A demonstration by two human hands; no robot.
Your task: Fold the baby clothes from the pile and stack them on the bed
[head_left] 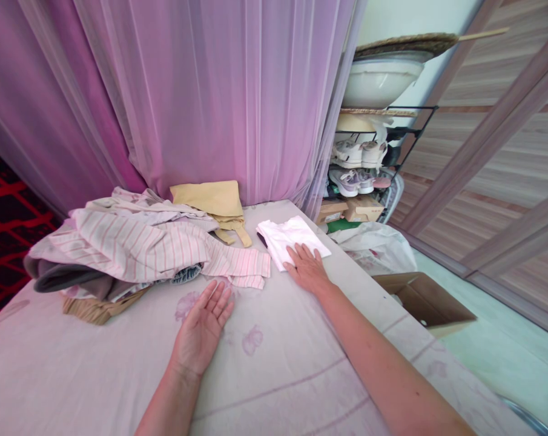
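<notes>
My right hand [307,266] lies flat, fingers apart, on a folded white garment [292,235] near the right edge of the bed [264,375]. A dark piece of cloth shows under that garment's left side. My left hand [203,327] is palm up with its fingers stretched out, holding nothing, over the floral sheet. Just beyond it sits a loose heap of clothes, topped by a pink-striped garment [141,248] whose sleeve or leg reaches right. Grey, denim and tan pieces [103,307] peek out below. Behind the heap lies a yellow garment with straps [210,200].
Purple curtains [219,97] hang along the bed's far side. To the right stand a shoe rack [410,142] with shoes and a white basin [382,82], a plastic bag [378,248], and an open cardboard box [428,300] on the floor beside a wood-panelled wardrobe [505,151].
</notes>
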